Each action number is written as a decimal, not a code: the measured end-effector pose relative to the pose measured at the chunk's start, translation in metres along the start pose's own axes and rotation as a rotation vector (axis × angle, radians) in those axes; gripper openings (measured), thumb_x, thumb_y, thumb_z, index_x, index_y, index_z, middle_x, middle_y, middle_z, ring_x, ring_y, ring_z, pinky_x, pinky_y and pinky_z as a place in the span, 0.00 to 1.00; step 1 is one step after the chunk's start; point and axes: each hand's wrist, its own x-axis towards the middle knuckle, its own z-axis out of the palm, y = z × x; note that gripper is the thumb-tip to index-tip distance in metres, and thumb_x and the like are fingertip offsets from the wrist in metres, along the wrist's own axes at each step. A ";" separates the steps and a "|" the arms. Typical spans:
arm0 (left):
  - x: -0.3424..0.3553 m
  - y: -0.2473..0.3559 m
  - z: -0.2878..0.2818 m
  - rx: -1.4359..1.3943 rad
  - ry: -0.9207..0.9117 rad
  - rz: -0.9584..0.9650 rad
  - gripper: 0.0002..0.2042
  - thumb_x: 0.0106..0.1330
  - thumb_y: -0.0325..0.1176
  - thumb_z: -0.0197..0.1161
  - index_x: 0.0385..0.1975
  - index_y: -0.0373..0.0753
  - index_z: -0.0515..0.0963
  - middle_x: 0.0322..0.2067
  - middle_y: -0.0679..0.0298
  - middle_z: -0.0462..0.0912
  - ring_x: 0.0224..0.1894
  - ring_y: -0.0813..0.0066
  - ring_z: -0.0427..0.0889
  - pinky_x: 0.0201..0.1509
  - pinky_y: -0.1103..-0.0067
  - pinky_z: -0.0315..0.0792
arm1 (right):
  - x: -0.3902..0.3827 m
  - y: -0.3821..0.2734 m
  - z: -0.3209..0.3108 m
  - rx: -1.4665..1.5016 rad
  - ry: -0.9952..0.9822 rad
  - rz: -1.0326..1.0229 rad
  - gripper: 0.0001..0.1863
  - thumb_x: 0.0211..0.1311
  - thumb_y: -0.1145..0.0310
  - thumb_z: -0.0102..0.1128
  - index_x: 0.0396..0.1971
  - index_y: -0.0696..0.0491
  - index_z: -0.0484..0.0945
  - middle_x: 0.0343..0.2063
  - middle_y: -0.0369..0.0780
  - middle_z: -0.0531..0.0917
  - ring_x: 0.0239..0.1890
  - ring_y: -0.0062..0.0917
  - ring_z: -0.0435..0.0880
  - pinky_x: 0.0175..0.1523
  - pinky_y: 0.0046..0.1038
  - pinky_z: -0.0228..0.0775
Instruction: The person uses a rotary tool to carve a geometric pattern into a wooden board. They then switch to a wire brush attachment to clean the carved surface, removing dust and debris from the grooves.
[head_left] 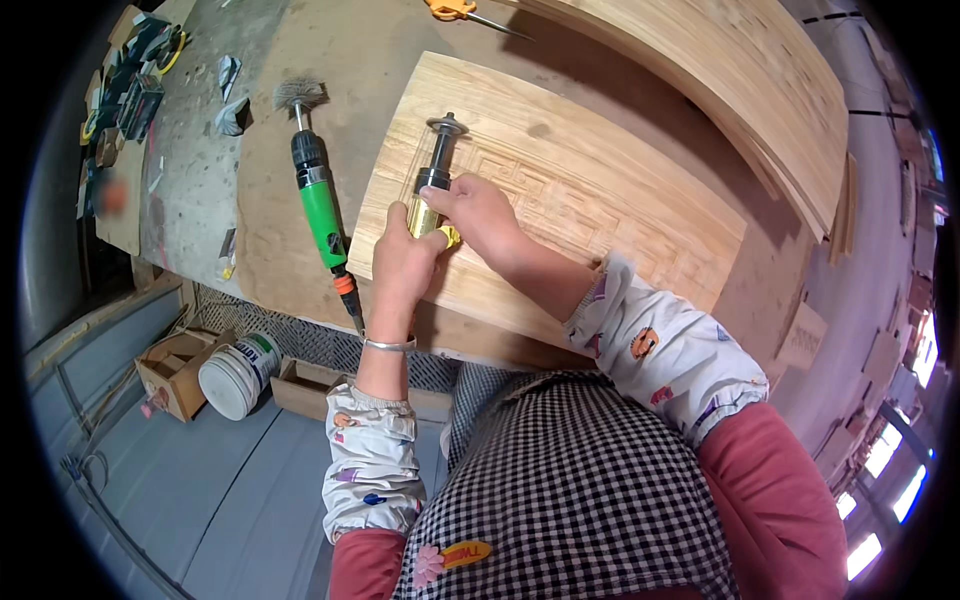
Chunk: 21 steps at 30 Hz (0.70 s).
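Note:
A small grinder (441,160) with a black neck, a round disc at its far end and a brass-coloured body is held over the carved wooden panel (590,140). My left hand (402,258) is closed around its brass body from the left. From the right, my right hand (478,215) is closed on it near the black collar, thumb and fingers against it. Something yellow (451,236) shows between the two hands, though its lower part is hidden. Carved square patterns run across the panel's middle.
Left of the panel lies a green power tool (318,215) with a wire brush (300,95). More wooden panels (720,70) rest at the far right. An orange-handled pointed tool (455,10) lies at the back. Below the bench stand a white bucket (232,385) and a wooden box (172,378).

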 end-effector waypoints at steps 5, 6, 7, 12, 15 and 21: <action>-0.016 0.005 0.024 -0.036 -0.044 -0.003 0.16 0.57 0.35 0.67 0.39 0.35 0.70 0.24 0.55 0.82 0.21 0.68 0.81 0.25 0.73 0.73 | -0.018 0.013 -0.026 0.027 0.001 0.034 0.23 0.66 0.50 0.72 0.26 0.56 0.75 0.23 0.38 0.79 0.26 0.22 0.75 0.31 0.29 0.70; -0.019 0.006 0.031 -0.025 -0.052 -0.001 0.16 0.57 0.35 0.67 0.39 0.35 0.70 0.24 0.55 0.82 0.21 0.69 0.81 0.25 0.73 0.73 | -0.023 0.016 -0.033 0.052 0.000 0.045 0.24 0.66 0.50 0.71 0.26 0.56 0.75 0.23 0.38 0.79 0.26 0.22 0.76 0.31 0.29 0.70; -0.023 0.007 0.038 -0.014 -0.061 0.000 0.16 0.57 0.35 0.67 0.39 0.35 0.70 0.24 0.56 0.82 0.20 0.69 0.81 0.25 0.73 0.73 | -0.028 0.020 -0.041 0.078 0.000 0.056 0.24 0.66 0.50 0.71 0.26 0.56 0.76 0.23 0.38 0.79 0.26 0.22 0.76 0.31 0.29 0.70; -0.044 0.003 0.080 -0.043 -0.139 -0.002 0.16 0.57 0.35 0.67 0.40 0.36 0.71 0.24 0.57 0.82 0.22 0.70 0.81 0.25 0.73 0.73 | -0.055 0.041 -0.085 -0.004 0.023 0.087 0.24 0.66 0.48 0.70 0.32 0.57 0.78 0.27 0.41 0.83 0.30 0.26 0.81 0.37 0.31 0.74; -0.062 0.006 0.109 -0.052 -0.156 0.007 0.16 0.57 0.35 0.66 0.41 0.36 0.72 0.25 0.58 0.82 0.22 0.71 0.80 0.25 0.74 0.73 | -0.070 0.058 -0.108 0.002 0.058 0.091 0.25 0.66 0.47 0.69 0.32 0.58 0.79 0.27 0.41 0.83 0.30 0.26 0.82 0.37 0.31 0.74; -0.104 0.012 0.176 -0.113 -0.204 -0.008 0.16 0.58 0.34 0.66 0.42 0.35 0.72 0.28 0.58 0.82 0.23 0.73 0.81 0.25 0.76 0.73 | -0.106 0.099 -0.170 -0.046 0.092 0.098 0.28 0.64 0.43 0.69 0.35 0.59 0.82 0.29 0.44 0.86 0.32 0.32 0.86 0.39 0.35 0.77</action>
